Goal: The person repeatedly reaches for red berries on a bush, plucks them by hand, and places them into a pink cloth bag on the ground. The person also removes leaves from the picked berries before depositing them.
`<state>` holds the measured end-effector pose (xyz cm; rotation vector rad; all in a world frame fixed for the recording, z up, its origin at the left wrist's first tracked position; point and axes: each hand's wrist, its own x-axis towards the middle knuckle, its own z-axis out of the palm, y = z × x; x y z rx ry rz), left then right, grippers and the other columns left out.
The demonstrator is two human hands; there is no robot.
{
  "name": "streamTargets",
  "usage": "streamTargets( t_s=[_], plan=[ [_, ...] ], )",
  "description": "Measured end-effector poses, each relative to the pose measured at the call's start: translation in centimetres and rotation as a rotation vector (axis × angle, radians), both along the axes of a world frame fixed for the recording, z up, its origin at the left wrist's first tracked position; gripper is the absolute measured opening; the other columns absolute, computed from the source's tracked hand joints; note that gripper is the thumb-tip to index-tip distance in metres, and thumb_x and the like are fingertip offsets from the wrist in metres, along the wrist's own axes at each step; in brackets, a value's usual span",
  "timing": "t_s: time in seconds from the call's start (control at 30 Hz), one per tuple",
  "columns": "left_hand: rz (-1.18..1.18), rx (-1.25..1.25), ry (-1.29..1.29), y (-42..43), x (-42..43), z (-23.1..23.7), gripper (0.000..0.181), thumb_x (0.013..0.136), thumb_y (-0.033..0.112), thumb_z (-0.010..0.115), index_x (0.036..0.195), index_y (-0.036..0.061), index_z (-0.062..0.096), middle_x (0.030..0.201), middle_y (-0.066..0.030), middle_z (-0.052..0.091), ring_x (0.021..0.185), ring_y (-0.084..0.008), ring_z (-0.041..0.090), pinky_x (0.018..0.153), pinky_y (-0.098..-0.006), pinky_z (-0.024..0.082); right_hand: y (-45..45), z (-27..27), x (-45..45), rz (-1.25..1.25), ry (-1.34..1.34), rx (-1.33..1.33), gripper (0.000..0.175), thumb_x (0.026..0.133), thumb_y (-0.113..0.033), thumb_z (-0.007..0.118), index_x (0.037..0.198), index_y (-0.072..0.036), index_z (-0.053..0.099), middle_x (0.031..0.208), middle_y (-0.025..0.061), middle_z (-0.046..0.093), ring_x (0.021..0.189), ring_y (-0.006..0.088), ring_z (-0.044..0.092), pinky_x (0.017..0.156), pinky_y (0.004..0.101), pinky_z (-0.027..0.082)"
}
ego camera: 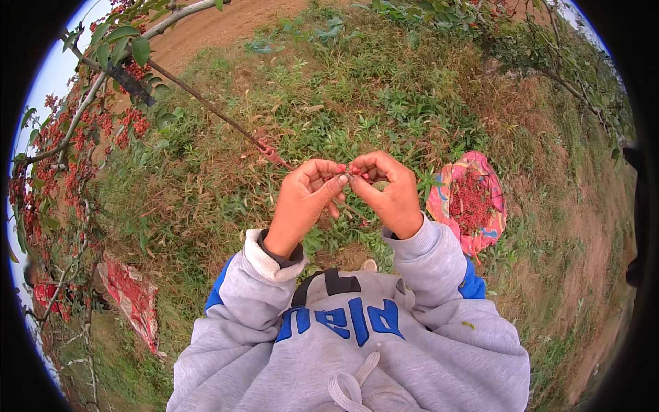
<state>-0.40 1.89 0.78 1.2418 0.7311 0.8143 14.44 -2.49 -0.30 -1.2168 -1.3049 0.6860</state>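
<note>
My left hand (311, 193) and my right hand (386, 190) meet at the fingertips in front of my chest. Between them is a small cluster of red berries (360, 172), pinched by the thumbs and forefingers of both hands. A thin stem slants down below the fingers. Just past my left hand, a dark stick (206, 103) with pink cord (270, 152) tied at its end comes down from the upper left. On the ground to the right lies a pink patterned cloth bag (438, 203) holding a heap of red berries (471, 203).
Branches with red berry clusters (77, 180) fill the left side, and leafy branches (561, 77) hang at the upper right. A red and white sheet (136, 304) bearing berries lies at the lower left, near a partly hidden person in red (46, 296). Grass and weeds cover the ground.
</note>
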Motion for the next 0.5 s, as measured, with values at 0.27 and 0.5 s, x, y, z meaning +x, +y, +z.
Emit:
streamTargets(
  t_s=[0.27, 0.5],
  plan=[
    [-0.085, -0.333, -0.195, 0.4, 0.3, -1.2, 0.015, 0.083, 0.009, 0.056, 0.094, -0.0011, 0.053, 0.081, -0.0067, 0.060, 0.066, -0.0108, 0.059, 0.051, -0.0208, 0.050, -1.2, -1.4, 2.7, -0.002, 0.323, -0.190, 0.016, 0.072, -0.003, 0.063, 0.088, -0.001, 0.058, 0.082, 0.0019, 0.062, 0.071, 0.0061, 0.055, 0.065, 0.0207, 0.045],
    [-0.245, -0.278, -0.188, -1.2, 1.2, -1.5, 0.044, 0.085, 0.013, 0.054, 0.124, 0.0020, 0.035, 0.120, -0.0137, 0.045, 0.109, -0.0228, 0.049, 0.084, -0.0383, 0.049, -2.0, -1.3, 2.2, -0.031, 0.029, -0.033, 0.022, 0.072, -0.001, 0.060, 0.093, -0.001, 0.055, 0.084, 0.0078, 0.061, 0.071, 0.0126, 0.058, 0.067, 0.0245, 0.048]
  ],
)
